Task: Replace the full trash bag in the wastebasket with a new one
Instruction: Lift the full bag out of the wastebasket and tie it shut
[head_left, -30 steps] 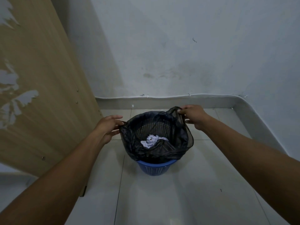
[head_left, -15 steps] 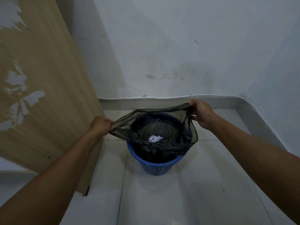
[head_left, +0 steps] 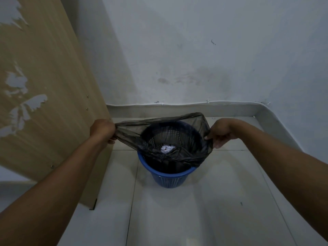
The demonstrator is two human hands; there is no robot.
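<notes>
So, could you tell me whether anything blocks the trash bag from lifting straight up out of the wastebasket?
Nothing visible does: both the left hand and right hand already grip the black trash bag, and the space above the blue wastebasket is open.

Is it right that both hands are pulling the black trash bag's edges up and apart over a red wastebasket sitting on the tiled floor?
Not quite. In the head view the wastebasket is blue, not red. The rest holds: the left hand and right hand grip opposite edges of the black trash bag, stretched over the basket on the tiled floor.

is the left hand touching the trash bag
Touching. The head view shows the left hand closed on the stretched edge of the black trash bag, with plastic fanning straight from its fist.
</notes>
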